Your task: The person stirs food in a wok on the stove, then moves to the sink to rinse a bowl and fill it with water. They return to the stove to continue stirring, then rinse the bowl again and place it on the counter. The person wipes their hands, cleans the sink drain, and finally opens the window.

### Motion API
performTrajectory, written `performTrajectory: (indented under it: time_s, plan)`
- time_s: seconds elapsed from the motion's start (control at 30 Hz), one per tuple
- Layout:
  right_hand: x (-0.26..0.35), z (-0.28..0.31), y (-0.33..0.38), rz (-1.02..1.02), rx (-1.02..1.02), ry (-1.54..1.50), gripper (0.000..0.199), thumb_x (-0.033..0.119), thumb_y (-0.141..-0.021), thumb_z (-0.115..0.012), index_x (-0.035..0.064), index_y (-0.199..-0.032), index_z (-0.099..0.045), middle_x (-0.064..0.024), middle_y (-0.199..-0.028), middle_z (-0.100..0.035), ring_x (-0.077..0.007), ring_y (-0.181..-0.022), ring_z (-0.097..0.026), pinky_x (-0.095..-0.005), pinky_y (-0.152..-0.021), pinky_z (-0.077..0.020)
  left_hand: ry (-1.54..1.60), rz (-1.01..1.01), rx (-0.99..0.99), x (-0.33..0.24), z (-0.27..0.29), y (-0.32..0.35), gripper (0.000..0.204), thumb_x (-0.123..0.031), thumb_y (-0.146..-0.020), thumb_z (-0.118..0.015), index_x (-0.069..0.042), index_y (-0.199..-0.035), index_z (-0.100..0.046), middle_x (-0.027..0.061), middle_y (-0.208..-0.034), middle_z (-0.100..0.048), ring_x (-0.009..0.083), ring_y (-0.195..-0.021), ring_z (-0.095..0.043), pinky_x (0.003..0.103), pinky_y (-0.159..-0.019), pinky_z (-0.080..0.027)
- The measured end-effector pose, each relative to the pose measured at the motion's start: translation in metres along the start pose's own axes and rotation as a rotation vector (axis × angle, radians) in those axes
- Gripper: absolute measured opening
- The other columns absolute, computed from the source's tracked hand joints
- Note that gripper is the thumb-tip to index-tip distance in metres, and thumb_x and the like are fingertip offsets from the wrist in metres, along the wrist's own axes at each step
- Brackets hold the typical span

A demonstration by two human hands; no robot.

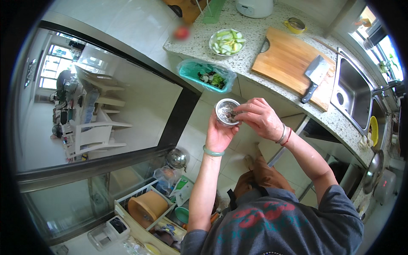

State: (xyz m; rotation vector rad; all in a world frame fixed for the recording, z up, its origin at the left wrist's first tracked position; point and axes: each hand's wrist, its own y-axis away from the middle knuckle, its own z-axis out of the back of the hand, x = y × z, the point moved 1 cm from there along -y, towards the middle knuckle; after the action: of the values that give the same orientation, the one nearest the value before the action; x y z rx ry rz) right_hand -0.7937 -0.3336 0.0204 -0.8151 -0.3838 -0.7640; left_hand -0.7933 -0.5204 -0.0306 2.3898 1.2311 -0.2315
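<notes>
My left hand [217,137] is wrapped round a small round silvery jar [217,111], its mouth turned up toward me. Inside the jar lie some dark, dried-looking bits [230,114]. The fingertips of my right hand [260,119] are bunched together at the jar's mouth, among the bits; what they pinch is too small to name. Just beyond the jar is a teal bin [187,71] lined with a clear bag, with green and dark scraps in it.
On the speckled counter [263,21] stand a plate of cut pale-green vegetable [227,42], a wooden cutting board [278,53] with a cleaver [316,72] on it, and a yellow-handled bowl [295,25]. A steel sink [350,91] is at right. A storage rack [121,208] stands lower left.
</notes>
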Motion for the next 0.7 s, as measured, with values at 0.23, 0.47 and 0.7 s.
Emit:
performTrajectory:
  time_s: [0.23,0.47,0.7]
  plan:
    - [-0.053,-0.06,-0.044,-0.311,-0.296,-0.051,0.035,0.007,-0.073,-0.069,0.0098,-0.107,-0.061,-0.0098,-0.117,-0.056,-0.0302,-0.102,-0.055,-0.0396,-0.088,-0.0447,-0.116,-0.032,-0.109,-0.066,0.048,-0.038,0.05,-0.047,-0.096,-0.043,-0.007,-0.126,-0.048,0.0124,-0.117,-0.059,0.0267,-0.092,-0.063,0.03,-0.07,-0.054]
    - [-0.173,-0.118,-0.089,-0.668,-0.277,0.415,0.059,0.029,-0.07,-0.075,0.013,-0.122,-0.051,-0.0092,-0.112,-0.054,-0.0277,-0.104,-0.051,-0.0404,-0.084,-0.0427,-0.422,-0.067,-0.221,-0.12,0.08,-0.125,0.037,-0.035,-0.094,-0.052,-0.016,-0.125,-0.043,0.0083,-0.111,-0.057,0.0244,-0.092,-0.062,0.032,-0.069,-0.055]
    - [-0.213,-0.144,-0.116,-0.691,-0.362,0.179,0.01,0.02,-0.08,-0.067,0.0113,-0.084,-0.064,-0.0056,-0.08,-0.059,-0.0246,-0.078,-0.06,-0.0368,-0.068,-0.0457,-0.714,-0.068,-0.325,-0.138,0.118,-0.178,0.04,-0.023,-0.092,-0.058,-0.016,-0.128,-0.043,0.005,-0.117,-0.053,0.0182,-0.098,-0.057,0.035,-0.074,-0.054]
